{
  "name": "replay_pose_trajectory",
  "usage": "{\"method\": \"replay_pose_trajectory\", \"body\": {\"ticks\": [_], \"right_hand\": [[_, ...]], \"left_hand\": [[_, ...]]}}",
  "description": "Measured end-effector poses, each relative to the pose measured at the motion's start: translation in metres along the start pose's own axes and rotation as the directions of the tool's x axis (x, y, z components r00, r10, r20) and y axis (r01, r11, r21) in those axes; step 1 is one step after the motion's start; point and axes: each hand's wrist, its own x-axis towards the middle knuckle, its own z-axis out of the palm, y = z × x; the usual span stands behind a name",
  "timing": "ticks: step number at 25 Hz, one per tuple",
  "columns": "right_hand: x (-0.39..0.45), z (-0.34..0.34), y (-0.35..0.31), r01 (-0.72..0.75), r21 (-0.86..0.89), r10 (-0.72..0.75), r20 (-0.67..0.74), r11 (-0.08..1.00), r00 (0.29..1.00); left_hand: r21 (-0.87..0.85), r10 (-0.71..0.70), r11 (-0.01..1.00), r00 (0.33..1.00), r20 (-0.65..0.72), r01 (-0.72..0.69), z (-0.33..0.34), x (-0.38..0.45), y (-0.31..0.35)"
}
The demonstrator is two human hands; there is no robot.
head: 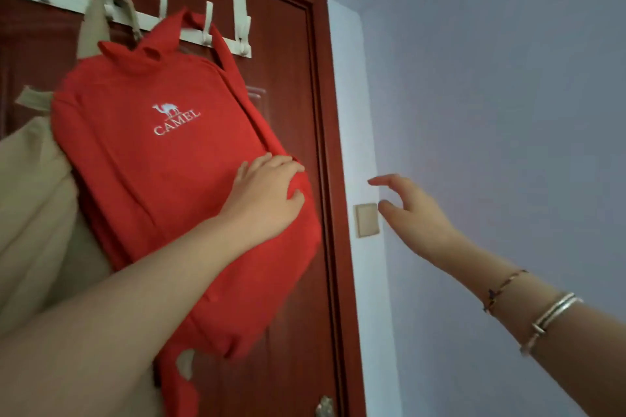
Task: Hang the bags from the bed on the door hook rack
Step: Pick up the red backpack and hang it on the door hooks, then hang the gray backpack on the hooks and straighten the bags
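A red cloth bag (pixel 162 159) with a white CAMEL logo hangs tilted from the white hook rack (pixel 223 39) on the dark red door (pixel 291 105); its strap loops over a hook near the rack's right end. A beige bag (pixel 37 200) hangs behind it at the left, its strap over another hook. My left hand (pixel 267 193) grips the red bag's right edge, thumb and fingers curled onto the fabric. My right hand (pixel 413 210) hovers beside the door frame with loosely spread fingers, holding nothing.
A beige wall switch (pixel 367 219) sits right of the door frame, just left of my right hand. A pale wall (pixel 508 95) fills the right side. A metal door handle (pixel 324 407) shows at the bottom edge. Several rack hooks are unused.
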Motion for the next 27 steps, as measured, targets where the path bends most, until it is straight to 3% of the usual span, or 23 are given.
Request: {"method": "replay_pose_trajectory", "body": {"ticks": [6,10,13,17,20,27], "right_hand": [[-0.163,-0.177,0.083,-0.277,-0.246,0.290,0.018,0.929,0.957],[-0.276,-0.343,0.118,-0.473,-0.309,0.458,-0.126,0.825,0.880],[-0.357,-0.465,0.133,-0.602,-0.328,0.558,-0.227,0.728,0.798],[-0.471,-0.618,0.135,-0.801,-0.313,0.667,-0.445,0.509,0.598],[-0.548,-0.713,0.137,-0.896,-0.303,0.665,-0.601,0.323,0.443],[-0.682,-0.846,0.179,-0.987,-0.161,0.620,-0.772,0.020,0.139]], "left_hand": [[-0.406,0.108,0.914,0.964,0.241,-0.001,0.057,-0.069,0.191],[-0.651,0.323,0.756,0.901,0.288,-0.063,0.075,-0.113,0.396],[-0.776,0.436,0.631,0.835,0.336,-0.017,0.068,-0.142,0.542],[-0.887,0.608,0.461,0.721,0.332,0.019,0.054,-0.175,0.719],[-0.932,0.704,0.359,0.643,0.301,0.045,0.048,-0.199,0.829],[-0.978,0.868,0.196,0.453,0.206,0.069,0.093,-0.246,1.047]]}}
